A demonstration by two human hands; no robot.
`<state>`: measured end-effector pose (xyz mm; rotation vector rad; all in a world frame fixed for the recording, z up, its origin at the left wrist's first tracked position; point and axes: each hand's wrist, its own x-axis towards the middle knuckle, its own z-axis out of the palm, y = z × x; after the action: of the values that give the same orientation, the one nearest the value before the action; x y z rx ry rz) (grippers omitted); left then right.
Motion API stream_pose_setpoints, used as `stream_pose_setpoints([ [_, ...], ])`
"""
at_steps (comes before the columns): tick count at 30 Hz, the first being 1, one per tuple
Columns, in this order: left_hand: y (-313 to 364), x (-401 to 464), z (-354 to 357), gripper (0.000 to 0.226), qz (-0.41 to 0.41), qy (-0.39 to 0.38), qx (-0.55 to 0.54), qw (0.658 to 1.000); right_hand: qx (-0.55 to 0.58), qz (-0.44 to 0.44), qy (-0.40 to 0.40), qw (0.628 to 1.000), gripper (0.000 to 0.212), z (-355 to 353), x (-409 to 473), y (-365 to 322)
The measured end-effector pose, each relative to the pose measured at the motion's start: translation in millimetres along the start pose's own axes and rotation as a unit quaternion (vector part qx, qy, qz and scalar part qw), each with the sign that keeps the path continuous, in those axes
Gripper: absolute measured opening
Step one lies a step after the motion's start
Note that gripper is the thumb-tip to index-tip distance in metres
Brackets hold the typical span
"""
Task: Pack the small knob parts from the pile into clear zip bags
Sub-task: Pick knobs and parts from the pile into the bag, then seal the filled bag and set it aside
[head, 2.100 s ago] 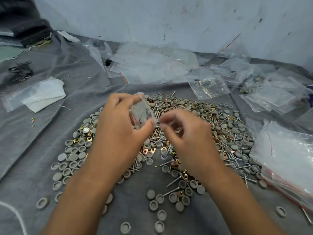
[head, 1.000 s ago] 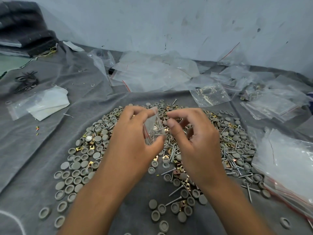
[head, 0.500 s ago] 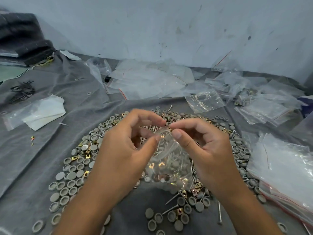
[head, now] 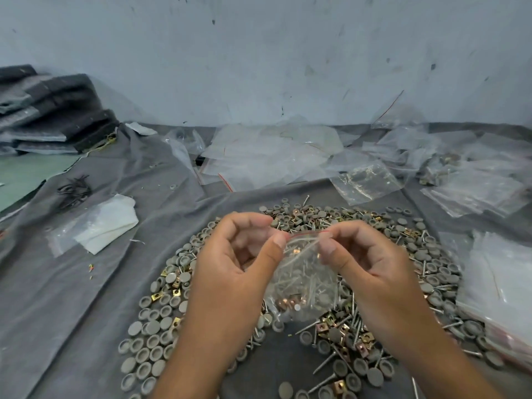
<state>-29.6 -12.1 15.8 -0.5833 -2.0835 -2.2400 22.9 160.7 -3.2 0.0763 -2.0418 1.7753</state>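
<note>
1. Head view, progress: one clear zip bag (head: pixel 302 283) is loaded with screws, caps and brass-coloured clips, and I hold it above the middle of the pile (head: pixel 374 283). Its red zip line at the top looks about ready to seal; I can't tell if it is fully closed.
2. Filled bags (head: pixel 440 165) lie far right by the wall. A stack of empty bags (head: pixel 495 283) sits at my right.
3. Left to do, my estimate: most of it. The pile on the grey cloth (head: pixel 86 283) is large.
4. Grip: my left hand (head: pixel 239 269) pinches the bag's top edge at its left end between thumb and forefinger. My right hand (head: pixel 371 263) pinches the right end likewise. Both are clamped on the bag, other fingers curled.
</note>
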Motion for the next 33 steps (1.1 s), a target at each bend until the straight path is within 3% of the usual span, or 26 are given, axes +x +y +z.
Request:
stream_pose_setpoints([
  [5,0,-2,-3,0.046,0.006,-0.046,0.041,0.998,0.018,0.002,0.015,1.000,0.015,9,-5,0],
  [12,-1,-1,1,0.037,0.025,-0.032,0.039,0.998,0.031,0.003,-0.003,1.000,0.021,14,-8,0],
  [27,2,-1,3,0.044,0.025,-0.060,0.022,0.998,-0.017,-0.006,-0.012,1.000,0.014,12,-9,-2],
  [33,-1,-1,2,0.044,0.038,-0.043,0.041,0.998,0.017,0.005,-0.024,1.000,0.011,14,-8,3],
])
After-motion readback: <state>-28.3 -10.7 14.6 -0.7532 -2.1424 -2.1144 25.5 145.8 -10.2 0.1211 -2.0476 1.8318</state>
